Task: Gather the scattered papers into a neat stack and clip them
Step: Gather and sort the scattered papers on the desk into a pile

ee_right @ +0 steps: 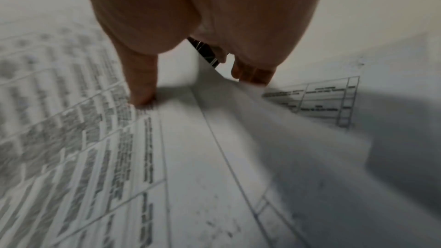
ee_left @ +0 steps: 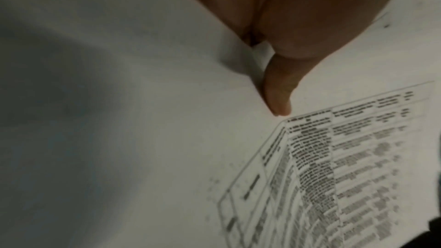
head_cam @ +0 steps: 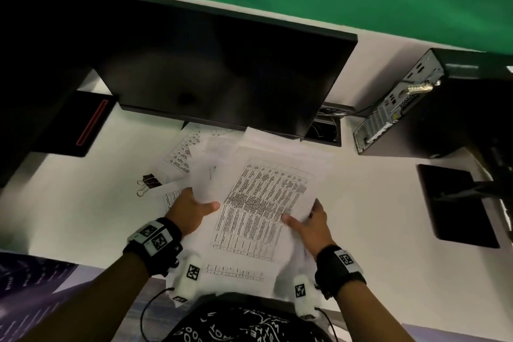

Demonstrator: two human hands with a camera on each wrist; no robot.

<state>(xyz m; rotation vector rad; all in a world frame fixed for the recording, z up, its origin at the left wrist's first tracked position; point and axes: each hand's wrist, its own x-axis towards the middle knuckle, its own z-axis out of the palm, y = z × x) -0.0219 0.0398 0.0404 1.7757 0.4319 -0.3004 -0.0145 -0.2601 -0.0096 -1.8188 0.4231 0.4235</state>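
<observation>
The papers (head_cam: 258, 197) lie in a loose pile at the middle of the white desk (head_cam: 69, 211), just below the lower edge of the dark monitor (head_cam: 211, 64). The top sheet carries a printed table and sits askew over the others. More printed sheets stick out from the pile at 10 o'clock and at 6 o'clock.

At 2 o'clock from the pile stands a desktop computer case (head_cam: 402, 108), with its rear ports turned toward the pile. At 3 o'clock lies a flat black pad (head_cam: 455, 205).

The left hand (head_cam: 191, 211) holds the pile at its 9 o'clock edge; the thumb lies on top of the sheets and the fingers go under them. The right hand (head_cam: 311, 223) holds the 3 o'clock edge in the same way: in the right wrist view the thumb presses on the top sheet and the fingertips (ee_right: 253, 74) curl at the lifted paper edge.

Two black binder clips (head_cam: 148, 183) lie on the desk at 9 o'clock from the pile, near the left hand but apart from it.
</observation>
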